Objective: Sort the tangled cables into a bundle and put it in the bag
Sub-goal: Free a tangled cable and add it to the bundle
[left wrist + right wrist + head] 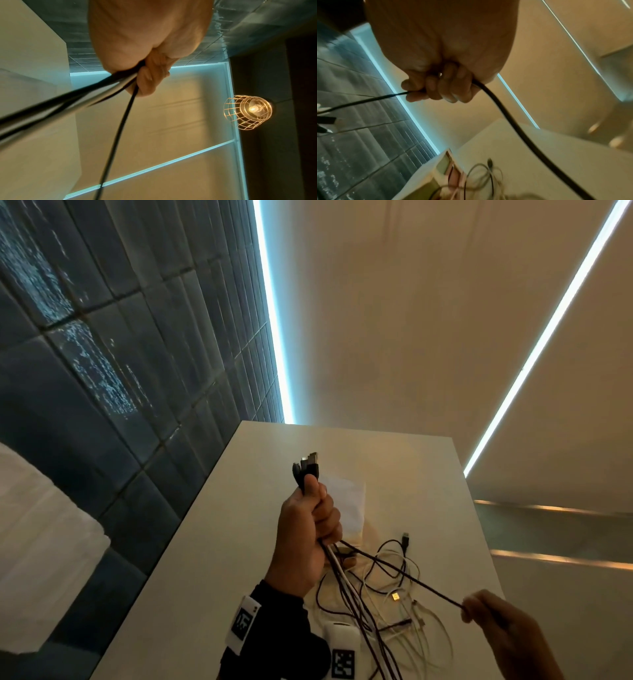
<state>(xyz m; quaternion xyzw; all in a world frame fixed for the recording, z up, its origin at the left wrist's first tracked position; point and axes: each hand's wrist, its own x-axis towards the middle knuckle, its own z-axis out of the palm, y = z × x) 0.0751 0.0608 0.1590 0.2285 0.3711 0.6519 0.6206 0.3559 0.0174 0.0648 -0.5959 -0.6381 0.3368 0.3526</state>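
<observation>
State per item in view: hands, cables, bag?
left hand: fist gripping gathered cable ends, raised above the table
right hand: pinching one dark cable
dark cable: stretched taut between the hands
loose cables: tangled on the table
bag: lying on table, opening not discernible

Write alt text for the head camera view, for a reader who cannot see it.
Above a white table, the left hand grips a bunch of cables with the plugs sticking up, while the right hand pinches one dark cable pulled taut from that bunch. Loose white and dark cables lie tangled on the table, beside a pale bag.
</observation>
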